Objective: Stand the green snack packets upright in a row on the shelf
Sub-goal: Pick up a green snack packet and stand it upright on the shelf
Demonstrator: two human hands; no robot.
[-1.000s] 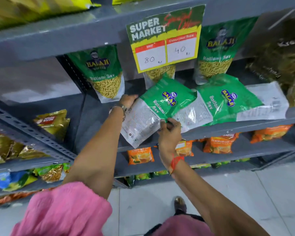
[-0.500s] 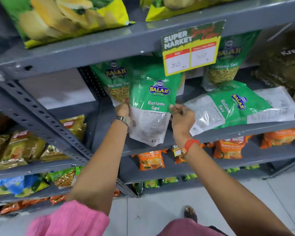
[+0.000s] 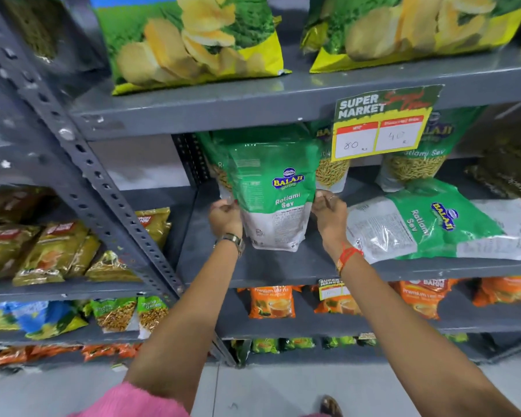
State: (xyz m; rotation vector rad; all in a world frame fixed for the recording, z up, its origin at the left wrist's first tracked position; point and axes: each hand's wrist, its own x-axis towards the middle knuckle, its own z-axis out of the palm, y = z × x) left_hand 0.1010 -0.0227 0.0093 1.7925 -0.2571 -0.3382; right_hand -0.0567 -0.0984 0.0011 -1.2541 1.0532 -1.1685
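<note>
I hold a green and white Ratlami Sev packet [image 3: 275, 194] upright over the grey middle shelf [image 3: 283, 266]. My left hand [image 3: 225, 216] grips its left edge and my right hand [image 3: 328, 213] grips its right edge. Its bottom sits at or just above the shelf surface. Behind it stand three more green packets: one mostly hidden [image 3: 214, 158], one behind the price sign [image 3: 331, 173], one at the right [image 3: 415, 167]. Another green packet [image 3: 439, 224] lies flat on the shelf to the right of my hands.
A "Super Market" price sign [image 3: 382, 124] hangs from the shelf above. Big yellow-green chip bags [image 3: 190, 40] fill the top shelf. Orange packets [image 3: 271, 302] sit one shelf below. A perforated grey upright [image 3: 103, 188] divides this bay from the left bay of gold packets [image 3: 51, 251].
The packet went from tilted to upright and moved back onto the shelf, in front of the standing packets. Both hands shifted to its side edges. The camera view tilted upward.
</note>
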